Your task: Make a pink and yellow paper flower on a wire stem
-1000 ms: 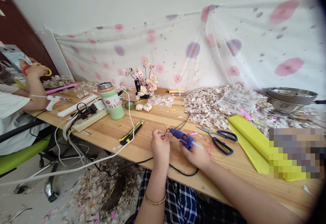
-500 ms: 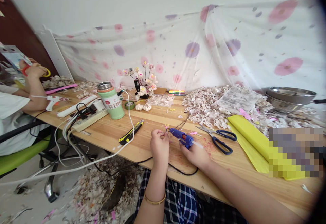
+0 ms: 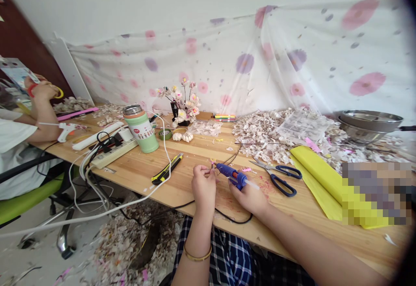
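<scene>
My right hand (image 3: pixel 249 196) grips a blue hot glue gun (image 3: pixel 232 175), its nozzle pointing left. My left hand (image 3: pixel 203 185) is closed in a pinch on a small pink piece (image 3: pixel 212 163) held right at the nozzle tip. Both hands rest on the wooden table (image 3: pixel 201 151) near its front edge. The gun's black cable (image 3: pixel 232 221) loops off the table edge below my wrists.
Blue-handled scissors (image 3: pixel 282 177) and yellow paper (image 3: pixel 321 177) lie to the right; a yellow-black utility knife (image 3: pixel 167 168), a green flask (image 3: pixel 141 129), a power strip (image 3: pixel 113 149) and white cables to the left. Shell scraps (image 3: pixel 263 132) heap behind. Another person (image 3: pixel 19 130) sits far left.
</scene>
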Action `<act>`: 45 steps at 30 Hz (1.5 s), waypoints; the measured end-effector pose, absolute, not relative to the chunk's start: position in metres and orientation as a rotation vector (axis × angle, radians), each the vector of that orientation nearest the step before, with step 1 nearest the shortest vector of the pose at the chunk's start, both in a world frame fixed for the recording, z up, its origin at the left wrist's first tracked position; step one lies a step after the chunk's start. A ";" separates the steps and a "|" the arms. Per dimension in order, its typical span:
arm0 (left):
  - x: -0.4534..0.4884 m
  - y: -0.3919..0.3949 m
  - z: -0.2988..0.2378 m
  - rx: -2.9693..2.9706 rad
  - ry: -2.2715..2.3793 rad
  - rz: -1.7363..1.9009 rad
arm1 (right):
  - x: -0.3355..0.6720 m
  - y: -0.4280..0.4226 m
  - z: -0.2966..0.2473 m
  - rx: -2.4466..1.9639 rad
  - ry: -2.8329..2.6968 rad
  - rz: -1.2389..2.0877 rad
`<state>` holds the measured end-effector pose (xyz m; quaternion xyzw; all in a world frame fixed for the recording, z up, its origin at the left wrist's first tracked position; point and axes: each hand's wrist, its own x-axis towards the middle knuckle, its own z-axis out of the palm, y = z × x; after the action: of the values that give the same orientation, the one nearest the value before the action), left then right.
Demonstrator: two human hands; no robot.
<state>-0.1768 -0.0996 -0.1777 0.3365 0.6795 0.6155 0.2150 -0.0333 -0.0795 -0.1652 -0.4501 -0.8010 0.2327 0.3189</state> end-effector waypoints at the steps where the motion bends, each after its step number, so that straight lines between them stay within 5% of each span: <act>1: -0.177 -0.100 -0.178 0.931 1.886 1.705 | -0.033 -0.079 -0.165 -1.185 -2.107 0.612; 27: -0.177 -0.099 -0.178 0.915 1.863 1.751 | -0.033 -0.079 -0.164 -1.260 -2.103 0.701; 45: -0.178 -0.131 -0.149 0.747 1.446 2.105 | -0.053 -0.058 -0.166 -1.164 -1.981 0.816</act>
<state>-0.1779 -0.1309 -0.1493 0.2726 0.5278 0.7684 0.2382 -0.0526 -0.0585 -0.1658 -0.4480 -0.7628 0.3143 0.3445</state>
